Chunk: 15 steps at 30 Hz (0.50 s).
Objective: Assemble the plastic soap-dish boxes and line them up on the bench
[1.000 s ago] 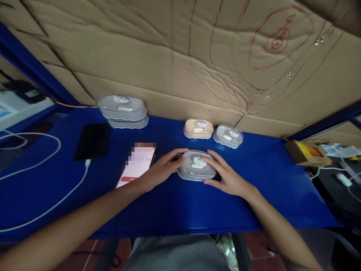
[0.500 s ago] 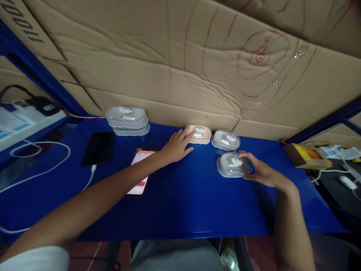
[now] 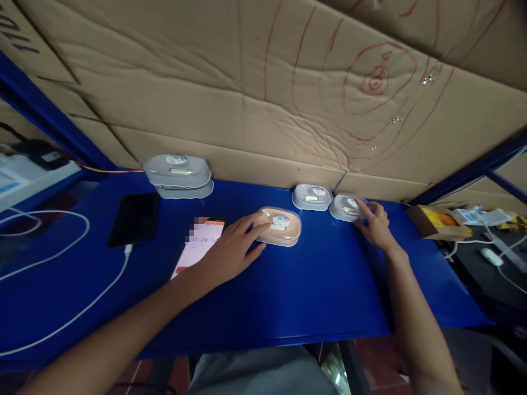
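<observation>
A peach lidded container (image 3: 290,233) with a clear lid and round sticker rests on the blue tabletop. My left hand (image 3: 236,249) is closed over its left end, fingers at the far side and thumb by the front edge. Farther right, my right hand (image 3: 374,222) grips the right end of a grey lidded container (image 3: 341,210), thumb in front and fingers behind. Another grey container (image 3: 302,198) sits immediately to its left, near the cardboard wall. Two similar grey containers (image 3: 193,167) are stacked at the back left.
A lit phone (image 3: 201,241) lies beside my left forearm, partly covered. Left of it is a dark tablet (image 3: 134,219) with a white cable (image 3: 105,299). The cardboard wall (image 3: 185,99) closes the back. An open cardboard box (image 3: 428,225) stands by the right edge.
The peach container has come toward me and slightly left with my left hand. My right hand has carried its grey container back and right, beside the other one.
</observation>
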Available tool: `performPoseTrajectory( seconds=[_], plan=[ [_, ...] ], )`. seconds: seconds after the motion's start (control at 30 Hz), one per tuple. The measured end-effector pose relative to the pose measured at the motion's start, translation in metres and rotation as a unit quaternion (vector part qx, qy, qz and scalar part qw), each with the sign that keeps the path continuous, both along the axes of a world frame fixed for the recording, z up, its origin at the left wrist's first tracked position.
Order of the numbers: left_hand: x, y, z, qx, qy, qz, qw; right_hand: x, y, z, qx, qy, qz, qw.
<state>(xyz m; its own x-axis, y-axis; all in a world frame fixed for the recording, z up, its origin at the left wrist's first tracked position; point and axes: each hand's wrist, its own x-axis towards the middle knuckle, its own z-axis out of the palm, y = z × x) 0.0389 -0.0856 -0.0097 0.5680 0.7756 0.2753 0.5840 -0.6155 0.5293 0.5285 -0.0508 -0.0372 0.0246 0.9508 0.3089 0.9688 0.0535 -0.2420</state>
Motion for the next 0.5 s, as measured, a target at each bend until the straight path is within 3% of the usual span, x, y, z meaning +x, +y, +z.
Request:
performPoseTrajectory(
  seconds=[0.2,0.37,0.43,0.5],
  plan=[
    [0.0,-0.001,0.001,-0.024,-0.015,-0.017,0.999,-0.041,0.011,-0.007,0.037,0.02,0.071,0.997],
    [0.003,-0.009,0.002,-0.032,-0.018,-0.025,0.999,-0.097,-0.01,0.009,0.05,0.043,0.151,0.986],
    [0.005,-0.012,-0.001,-0.048,-0.033,-0.018,0.998,-0.125,-0.028,0.016,0.033,0.054,0.223,0.973],
    [0.007,-0.014,-0.008,-0.07,-0.046,-0.023,0.996,-0.151,-0.046,0.021,-0.038,0.066,0.331,0.94]
  ],
)
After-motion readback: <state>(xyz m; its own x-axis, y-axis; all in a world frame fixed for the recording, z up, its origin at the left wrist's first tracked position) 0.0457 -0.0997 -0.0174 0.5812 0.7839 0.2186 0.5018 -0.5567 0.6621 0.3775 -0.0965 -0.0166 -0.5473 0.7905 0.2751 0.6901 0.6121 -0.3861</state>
